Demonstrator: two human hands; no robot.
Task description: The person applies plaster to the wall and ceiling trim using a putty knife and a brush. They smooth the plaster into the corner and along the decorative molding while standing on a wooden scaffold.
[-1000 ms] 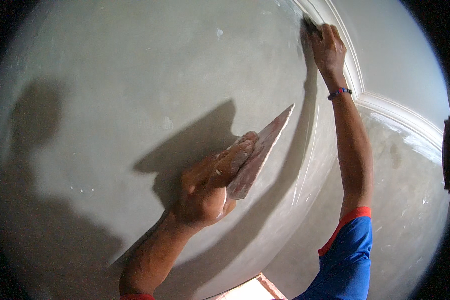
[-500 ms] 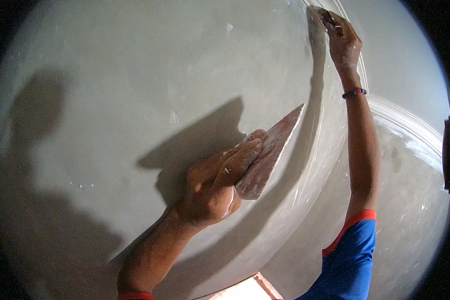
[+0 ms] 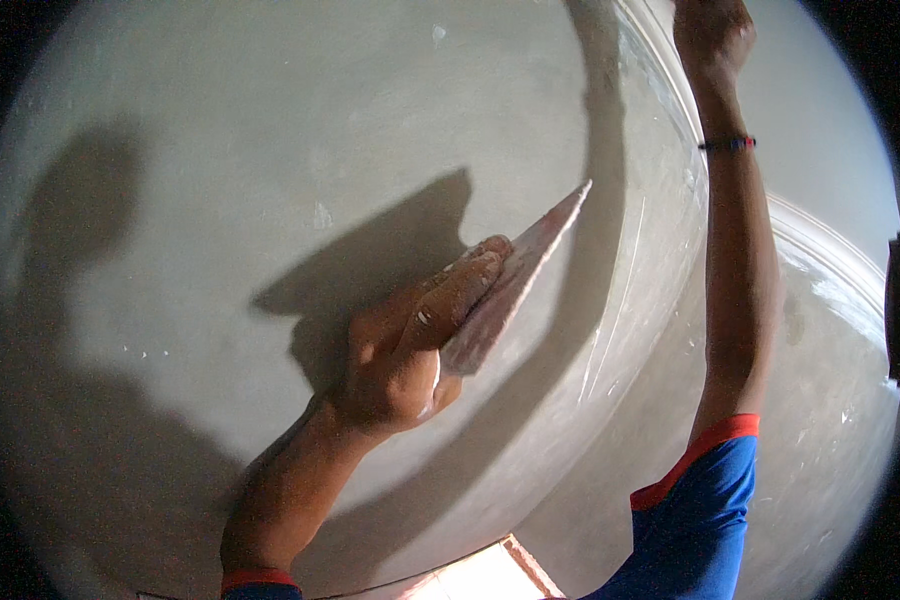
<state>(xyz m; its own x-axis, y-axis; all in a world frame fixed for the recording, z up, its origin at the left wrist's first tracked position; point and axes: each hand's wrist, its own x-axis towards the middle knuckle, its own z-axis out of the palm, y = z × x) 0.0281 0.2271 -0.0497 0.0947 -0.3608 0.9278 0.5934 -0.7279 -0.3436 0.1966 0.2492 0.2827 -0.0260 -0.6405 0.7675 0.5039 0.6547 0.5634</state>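
Observation:
My left hand point(image 3: 405, 340), dusted white, grips a flat, pale trowel-like board point(image 3: 515, 275) with a crusted edge, held slantwise a little off the grey plastered wall point(image 3: 220, 90), on which its shadow falls. My right hand point(image 3: 712, 38) is raised to the top edge of the picture by the white moulding point(image 3: 820, 240) where wall meets ceiling. Its fingers are curled and partly cut off by the picture's edge; what they hold cannot be made out.
A pale ceiling point(image 3: 800, 110) spans the upper right. A second wall point(image 3: 820, 420) with white smears runs down the right. A bright opening point(image 3: 475, 575) shows at the bottom. A dark object point(image 3: 896, 310) sits at the far right rim.
My right hand has moved up and rightward toward the picture's top edge, taking the small dark thing out of clear sight. My left hand and board sit slightly higher and further left in the picture.

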